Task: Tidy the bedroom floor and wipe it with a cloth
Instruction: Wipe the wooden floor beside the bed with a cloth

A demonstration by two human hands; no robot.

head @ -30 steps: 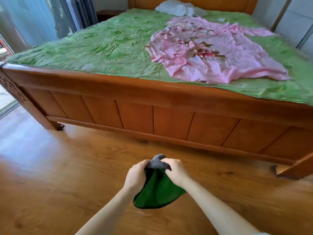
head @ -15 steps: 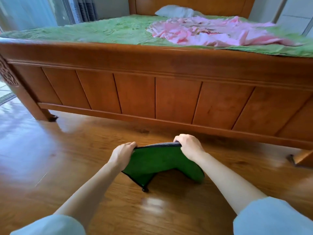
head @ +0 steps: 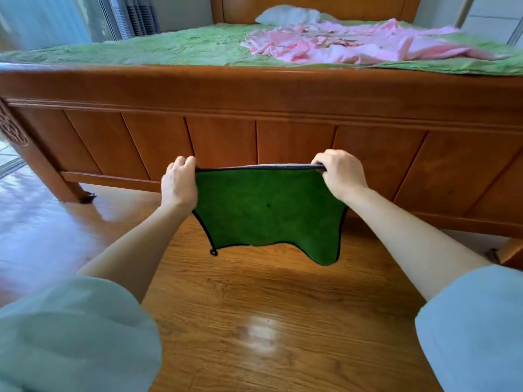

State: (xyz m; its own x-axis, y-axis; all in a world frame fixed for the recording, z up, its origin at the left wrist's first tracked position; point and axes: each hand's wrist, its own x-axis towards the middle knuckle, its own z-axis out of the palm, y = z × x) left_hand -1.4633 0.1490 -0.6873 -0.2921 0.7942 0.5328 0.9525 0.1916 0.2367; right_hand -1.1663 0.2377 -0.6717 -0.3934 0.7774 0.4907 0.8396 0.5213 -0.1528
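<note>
A: What takes up most of the view?

B: The wooden bed (head: pixel 283 131), its panelled footboard running across the whole width. On top lies a green bedspread (head: pixel 169 49), with a crumpled pink sheet (head: pixel 353 43) spread over the right part and a white pillow (head: pixel 288 15) up by the headboard.

A: And below that?

B: The glossy wooden floor (head: pixel 254 321), with a patch of glare on the boards near the bottom and a wider sheen to the left. A bed leg stands on it at the left.

A: Where is the cloth?

B: The green cloth (head: pixel 266 210) hangs in front of the footboard, stretched flat by its top edge, above the floor. It has a dark trim, a grey reverse side showing along the top edge, and a small loop at its lower left corner. I cannot tell whether its drooping lower right corner touches the boards.

A: The hands?

B: The left hand (head: pixel 179 183) grips the top left corner with curled fingers, and the right hand (head: pixel 339 172) pinches the top right corner. Both forearms are bare, coming out of light blue sleeves (head: pixel 70 335).
</note>
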